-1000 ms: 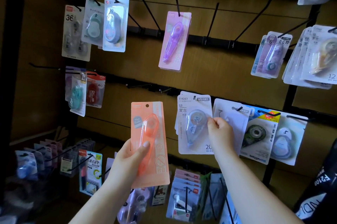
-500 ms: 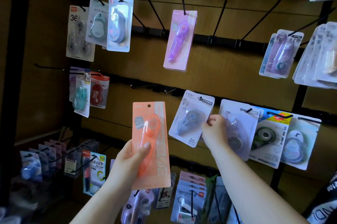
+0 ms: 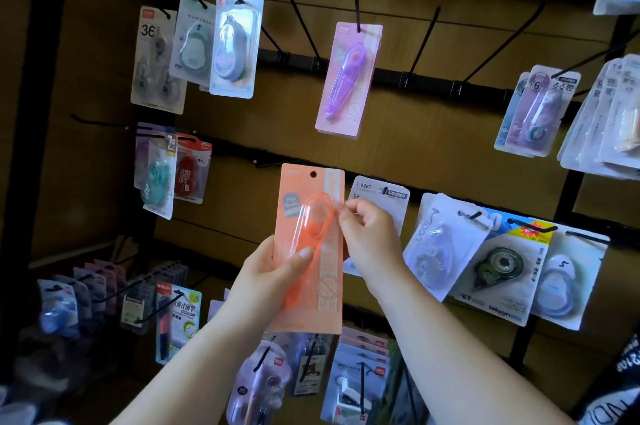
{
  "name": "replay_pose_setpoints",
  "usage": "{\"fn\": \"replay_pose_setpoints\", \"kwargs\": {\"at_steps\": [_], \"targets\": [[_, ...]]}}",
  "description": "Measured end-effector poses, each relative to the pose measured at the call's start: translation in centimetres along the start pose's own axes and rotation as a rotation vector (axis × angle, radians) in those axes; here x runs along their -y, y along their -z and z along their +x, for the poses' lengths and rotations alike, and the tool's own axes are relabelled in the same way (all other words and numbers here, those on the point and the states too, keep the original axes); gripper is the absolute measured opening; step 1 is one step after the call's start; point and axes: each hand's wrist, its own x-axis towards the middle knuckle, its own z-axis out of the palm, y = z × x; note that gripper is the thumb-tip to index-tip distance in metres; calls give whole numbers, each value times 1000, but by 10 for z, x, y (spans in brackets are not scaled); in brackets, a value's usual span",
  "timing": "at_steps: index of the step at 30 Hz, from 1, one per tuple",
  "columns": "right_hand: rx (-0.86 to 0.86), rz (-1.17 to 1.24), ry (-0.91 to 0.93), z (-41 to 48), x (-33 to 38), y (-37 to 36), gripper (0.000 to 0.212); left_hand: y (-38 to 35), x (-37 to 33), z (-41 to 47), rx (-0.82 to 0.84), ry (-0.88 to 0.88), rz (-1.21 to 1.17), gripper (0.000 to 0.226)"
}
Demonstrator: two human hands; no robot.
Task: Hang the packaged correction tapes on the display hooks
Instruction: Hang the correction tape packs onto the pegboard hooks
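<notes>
Left hand grips the lower half of the orange pack, upright at centre, thumb across its blister. Right hand, at 3 o'clock, pinches the pack's right edge. Purple pack hangs on a hook at 12 o'clock.

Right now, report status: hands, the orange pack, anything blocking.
Left hand gripping orange pack low, upright. Right hand at its right edge, fingers pinching. Pack not on any hook, hang hole free. White T-9267 pack hangs just behind the right hand.

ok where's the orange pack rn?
Head view, centre: the orange pack is held upright in the left hand, right hand touching its right edge, just left of the hanging T-9267 pack.
</notes>
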Motion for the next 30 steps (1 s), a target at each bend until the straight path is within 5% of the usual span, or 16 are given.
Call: {"fn": "replay_pose_setpoints", "kwargs": {"at_steps": [4,9,30], "targets": [[-130,-44,13,12,0,-2,19,2,2,2,16,16,109,15],[-108,-89,-24,15,-5,-5,32,7,17,1,12,46,111,13],[-110,-188,-61,47,-38,-10,31,10,66,32,-156,170,122,9]]}}
